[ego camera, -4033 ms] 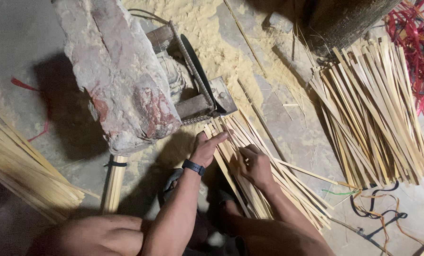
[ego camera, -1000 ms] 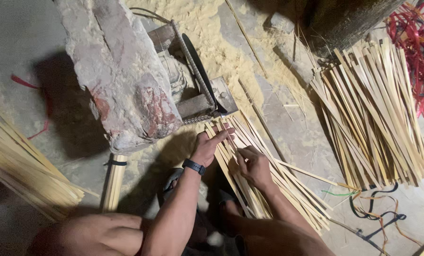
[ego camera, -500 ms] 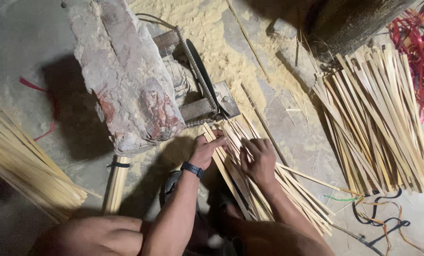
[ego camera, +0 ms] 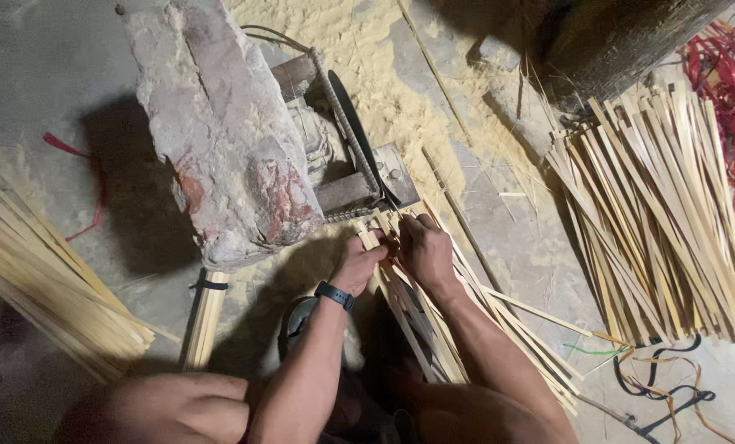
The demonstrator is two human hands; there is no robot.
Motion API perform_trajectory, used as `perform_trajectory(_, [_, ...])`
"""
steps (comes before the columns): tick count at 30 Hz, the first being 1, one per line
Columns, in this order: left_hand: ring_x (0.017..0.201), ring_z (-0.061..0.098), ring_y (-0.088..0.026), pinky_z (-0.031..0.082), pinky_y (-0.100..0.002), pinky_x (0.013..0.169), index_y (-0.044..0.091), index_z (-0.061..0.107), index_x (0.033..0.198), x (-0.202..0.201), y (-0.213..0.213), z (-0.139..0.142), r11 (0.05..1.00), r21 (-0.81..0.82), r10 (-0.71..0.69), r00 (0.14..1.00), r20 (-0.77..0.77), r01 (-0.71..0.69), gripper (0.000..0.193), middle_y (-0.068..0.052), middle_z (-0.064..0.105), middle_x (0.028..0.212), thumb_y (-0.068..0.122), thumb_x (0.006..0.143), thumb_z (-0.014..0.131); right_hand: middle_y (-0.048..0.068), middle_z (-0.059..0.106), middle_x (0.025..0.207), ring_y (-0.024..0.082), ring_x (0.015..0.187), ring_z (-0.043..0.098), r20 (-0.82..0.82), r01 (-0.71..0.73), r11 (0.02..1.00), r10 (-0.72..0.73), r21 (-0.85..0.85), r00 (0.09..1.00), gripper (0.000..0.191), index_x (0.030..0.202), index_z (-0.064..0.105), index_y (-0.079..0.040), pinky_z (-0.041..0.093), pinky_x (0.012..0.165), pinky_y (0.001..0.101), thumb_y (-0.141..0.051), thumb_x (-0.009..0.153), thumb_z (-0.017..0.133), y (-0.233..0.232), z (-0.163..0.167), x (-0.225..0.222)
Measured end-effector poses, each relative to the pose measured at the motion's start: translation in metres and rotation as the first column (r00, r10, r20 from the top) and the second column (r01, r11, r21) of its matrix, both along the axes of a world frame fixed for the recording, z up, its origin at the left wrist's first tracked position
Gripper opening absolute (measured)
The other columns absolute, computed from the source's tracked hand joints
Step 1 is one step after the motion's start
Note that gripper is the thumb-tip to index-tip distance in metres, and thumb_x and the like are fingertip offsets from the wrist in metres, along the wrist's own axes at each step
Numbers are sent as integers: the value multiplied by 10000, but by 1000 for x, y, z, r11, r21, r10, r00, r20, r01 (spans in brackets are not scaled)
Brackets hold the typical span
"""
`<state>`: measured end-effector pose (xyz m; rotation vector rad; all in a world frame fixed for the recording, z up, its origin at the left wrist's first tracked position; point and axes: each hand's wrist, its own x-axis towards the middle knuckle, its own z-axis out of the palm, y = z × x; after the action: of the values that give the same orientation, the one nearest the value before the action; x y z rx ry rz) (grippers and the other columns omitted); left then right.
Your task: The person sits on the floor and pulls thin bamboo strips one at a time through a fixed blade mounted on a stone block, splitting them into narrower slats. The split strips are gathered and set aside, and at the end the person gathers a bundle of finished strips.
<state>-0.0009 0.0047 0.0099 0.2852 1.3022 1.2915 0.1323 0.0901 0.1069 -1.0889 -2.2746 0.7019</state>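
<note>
Taking the stone block [ego camera: 223, 140] as the landmark: its lower right corner is overhanging a small metal cutter [ego camera: 367, 177], and both hands are working just below and right of that corner. The gap there is tight, since the block's edge, the cutter's dark blade and the plate are all lying close above the fingers. Open floor [ego camera: 46, 74] is showing left of the block and in a strip right of it, dusted with pale sawdust [ego camera: 367, 49].

The left hand [ego camera: 359, 261], wearing a dark wristband [ego camera: 334, 294], is curling shut around the top ends of the strips [ego camera: 433, 329]. The right hand [ego camera: 423, 249] is closing over the same ends just beside it, its fingers folded down on them; the two hands are touching or nearly so.

The strips are lying as a loose bundle running from the cutter down and right, away from the block, passing under the right forearm. They are thin, flat, pale yellow slats of split cane or bamboo, roughly even in width, fanning slightly at the far end.

Well right of the block a larger pile [ego camera: 663, 222] of similar slats is spreading out, with red cords [ego camera: 729, 74] beyond it. Far left of the block another heap [ego camera: 46, 279] is lying slantwise, and a short tied bundle [ego camera: 205, 316] is resting just under the block's lower edge.
</note>
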Motion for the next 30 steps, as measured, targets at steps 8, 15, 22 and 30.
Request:
perform_trajectory(8, [940, 685, -246, 554, -400, 878, -57, 722, 1101, 10, 3, 29, 989, 122, -95, 994, 62, 87, 321, -132, 745, 1001, 126, 859, 825, 137, 680, 863, 271, 702, 680, 7, 11, 983, -12, 183, 1000, 262, 1100, 730, -7, 584, 587, 396, -101, 863, 669, -47, 26, 65])
perform_trajectory(15, [931, 669, -132, 542, -276, 811, 46, 678, 1185, 8, 3, 26, 987, 7, -158, 987, 7, 158, 322, -47, 724, 1035, 4, 865, 672, 138, 652, 762, 305, 571, 630, 29, 80, 996, -79, -25, 996, 95, 1004, 754, -28, 517, 517, 439, -56, 944, 686, -25, 0, 36])
perform_trajectory(22, [873, 682, -153, 553, -305, 778, -38, 703, 1073, 7, 0, -2, 992, 113, -51, 999, -5, 51, 216, -80, 741, 1001, -66, 869, 641, 162, 617, 746, 352, 564, 604, 7, 9, 998, -8, -65, 1000, 145, 851, 670, -27, 498, 545, 466, -80, 754, 764, -12, 12, 9])
perform_trajectory(30, [959, 705, -161, 563, -311, 910, -3, 707, 1081, 11, -3, 23, 985, 172, -12, 992, 122, -9, 265, -97, 756, 1058, 14, 836, 808, 120, 727, 936, 215, 642, 694, 64, -38, 994, 45, -103, 997, 188, 1061, 764, -44, 612, 562, 352, -142, 924, 680, -53, 11, 72])
